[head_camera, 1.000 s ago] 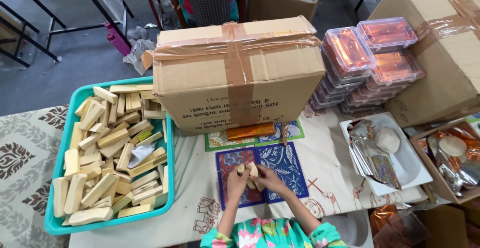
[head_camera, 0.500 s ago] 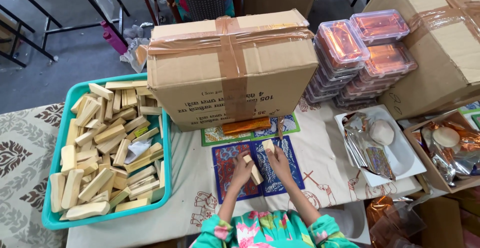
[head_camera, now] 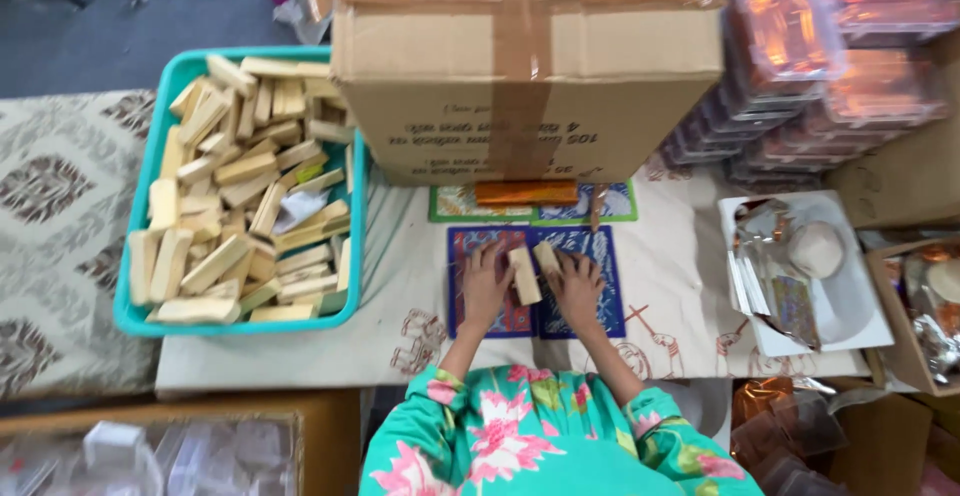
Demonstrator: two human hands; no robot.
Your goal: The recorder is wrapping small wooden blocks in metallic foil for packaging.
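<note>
Head view, centre of frame: left hand (head_camera: 487, 288) and right hand (head_camera: 579, 286) side by side on blue patterned mat (head_camera: 590, 306), fingers pointing toward frame top. Pale wooden block (head_camera: 524, 274) between them, long axis running near top-to-bottom, slightly tilted. Left hand's fingers curled against its left edge, loosely closed. Right hand pinches second smaller block (head_camera: 546, 256), touching first block's upper right. Teal tray (head_camera: 150, 161) of blocks at frame left; cardboard box (head_camera: 525, 66) above hands on counter (head_camera: 310, 346).
</note>
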